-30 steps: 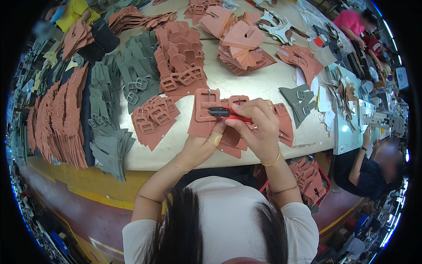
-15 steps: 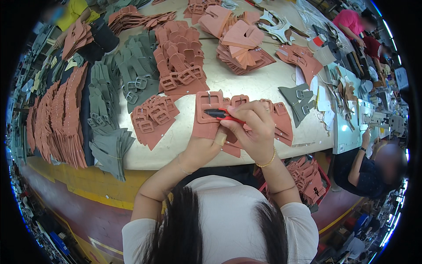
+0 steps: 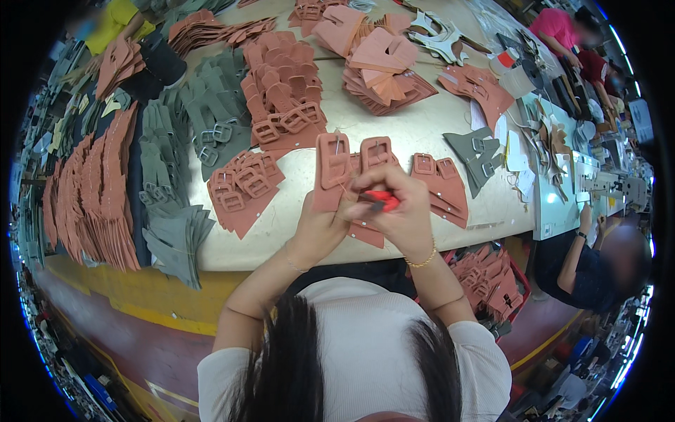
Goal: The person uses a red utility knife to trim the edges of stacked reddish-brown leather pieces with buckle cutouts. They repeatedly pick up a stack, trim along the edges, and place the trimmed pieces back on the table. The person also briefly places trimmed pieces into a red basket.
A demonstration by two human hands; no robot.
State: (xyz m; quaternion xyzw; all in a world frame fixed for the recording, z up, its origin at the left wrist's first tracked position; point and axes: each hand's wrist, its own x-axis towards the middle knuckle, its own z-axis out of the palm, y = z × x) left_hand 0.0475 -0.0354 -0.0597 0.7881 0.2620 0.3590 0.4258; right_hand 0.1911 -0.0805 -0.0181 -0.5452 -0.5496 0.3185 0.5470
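Cream tabletop [image 3: 492,215] spreads beneath the terracotta buckled piece [image 3: 336,169], pinched near the table's edge by my left hand [image 3: 320,228]; my right hand [image 3: 406,211] wraps red snips [image 3: 382,200], blades blurred. Slipping fingers could let them nick the piece.

Pale worktable [image 3: 246,254], viewed from my remote station. Directly upon it I distinguish a long terracotta strap stack [image 3: 285,74] with buckles; to its left, grey-green buckled straps [image 3: 211,95]; nearer the front edge, a small terracotta buckled pile [image 3: 242,204]; at right, grey-green buckled pieces [image 3: 467,158].
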